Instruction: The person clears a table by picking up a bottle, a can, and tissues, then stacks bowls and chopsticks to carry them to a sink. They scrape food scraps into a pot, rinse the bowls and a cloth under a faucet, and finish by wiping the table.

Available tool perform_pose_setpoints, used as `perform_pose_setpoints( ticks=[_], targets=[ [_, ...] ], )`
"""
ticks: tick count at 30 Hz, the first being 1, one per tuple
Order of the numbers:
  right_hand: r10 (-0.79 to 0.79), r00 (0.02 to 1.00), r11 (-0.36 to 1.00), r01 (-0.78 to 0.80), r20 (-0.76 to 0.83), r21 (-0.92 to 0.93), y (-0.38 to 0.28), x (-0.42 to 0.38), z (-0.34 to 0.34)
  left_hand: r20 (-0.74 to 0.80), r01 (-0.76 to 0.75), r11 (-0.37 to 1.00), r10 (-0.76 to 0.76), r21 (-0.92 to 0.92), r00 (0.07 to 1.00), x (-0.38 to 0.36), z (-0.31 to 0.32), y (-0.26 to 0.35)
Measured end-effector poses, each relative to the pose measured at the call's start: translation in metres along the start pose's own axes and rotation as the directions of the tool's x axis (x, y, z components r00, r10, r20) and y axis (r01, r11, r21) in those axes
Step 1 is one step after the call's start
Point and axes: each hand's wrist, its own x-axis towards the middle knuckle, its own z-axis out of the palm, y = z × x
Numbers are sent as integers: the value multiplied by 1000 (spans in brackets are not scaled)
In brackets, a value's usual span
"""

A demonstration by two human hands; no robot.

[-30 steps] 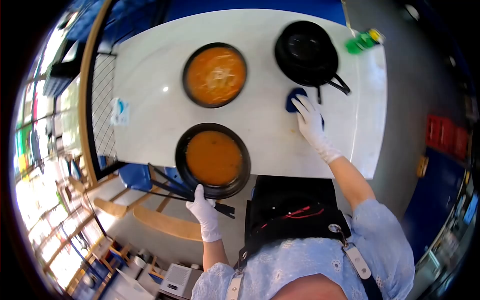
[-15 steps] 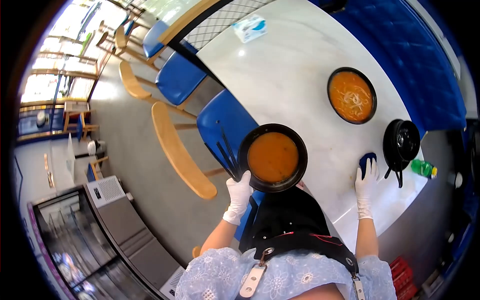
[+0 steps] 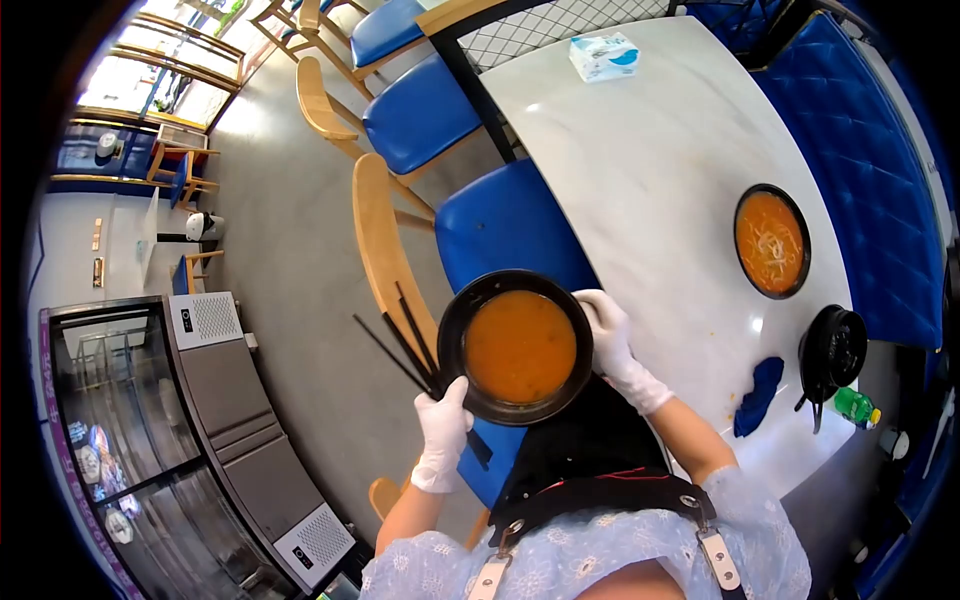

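Note:
A black bowl (image 3: 452,350) of orange-red soup (image 3: 520,345) is held in front of my body, beside the table's edge. My left hand (image 3: 443,430), in a white glove, is closed on its lower left rim. Several black chopsticks (image 3: 408,350) are gripped in the same hand and stick out to the upper left. My right hand (image 3: 610,335), also gloved, closes on the bowl's right rim; some fingers are hidden behind it. A dark blue cloth (image 3: 760,396) lies crumpled on the white table (image 3: 650,180), away from both hands.
Another black bowl (image 3: 744,250) with noodles in orange soup stands on the table's right side. Small black bowls with a handled utensil (image 3: 832,350) and a green bottle (image 3: 855,407) are nearby. A tissue pack (image 3: 605,57) lies at the far end. Blue chairs (image 3: 510,225) line the left.
My right hand has let go of the blue cloth, moved left and taken hold of the soup bowl's rim. My view has shifted left, so the table appears farther right.

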Motion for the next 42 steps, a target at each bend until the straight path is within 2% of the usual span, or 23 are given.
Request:
perform_pose_setpoints(
  ticks=[2,5,6,7,8,9,11,13,15,16,21,23,24,25,26,27,29,31,33,35,36,39,42],
  targets=[
    [-4,995,996,12,95,-84,39,35,43,-80,-22,1000,21,-12,997,15,-11,13],
    [-60,969,911,151,239,-383,98,97,101,-162,16,999,-24,-48,986,36,-20,42],
    [-55,970,911,146,235,-386,117,118,118,-182,9,999,-16,-40,983,43,-22,51],
    [-36,952,842,192,302,-504,132,140,135,-200,-2,1000,-4,-28,980,52,-24,59],
    [-4,930,758,243,368,-606,148,159,150,-317,3,1000,-12,-30,948,61,-25,61],
    [6,931,762,231,364,-605,159,176,165,-258,-14,999,1,-51,966,69,-28,67],
    [-35,904,650,345,427,-677,177,205,192,-275,-35,996,9,-88,961,87,-35,68],
    [-29,887,638,371,460,-675,193,223,214,-283,-51,996,30,-69,959,102,-41,70],
    [-41,800,488,539,599,-687,205,236,235,-280,-80,988,41,-129,959,113,-37,77],
    [-38,799,494,537,600,-684,211,238,244,-285,-78,989,40,-123,958,119,-36,79],
    [-51,690,274,704,722,-655,241,244,268,-260,-147,962,85,-228,962,138,-31,81],
    [-62,725,296,670,686,-681,248,245,266,-385,-229,934,111,-274,916,148,-34,69],
    [-7,826,342,532,564,-775,244,244,265,-316,-146,967,75,-209,946,143,-32,78],
    [-71,910,513,384,408,-767,241,238,256,-245,-62,988,27,-138,969,138,-31,83],
    [-24,966,708,198,258,-677,234,234,251,-279,-26,993,-7,-114,960,137,-32,83],
    [61,991,851,10,117,-525,212,230,242,-252,-39,992,8,-118,968,137,-32,81],
    [31,997,998,-35,-74,-45,124,213,208,-239,-17,997,-2,-79,971,134,-34,78],
    [67,989,983,-43,-131,176,21,189,155,-297,-21,998,2,-60,955,129,-24,77],
    [-202,970,968,219,-134,126,-57,161,107,-222,-58,997,45,-54,974,118,-14,78],
    [-425,899,901,431,102,-44,-108,140,73,-140,-80,993,67,-91,988,111,-9,67],
    [-519,827,816,555,218,-163,-116,132,63,-124,-88,992,77,-85,989,107,-5,58],
    [-526,703,547,711,480,-442,-125,97,45,-50,-105,991,101,-80,994,85,4,32],
    [-506,692,429,720,515,-545,-101,55,29,63,-106,993,109,-58,992,64,15,-2]
  ],
)
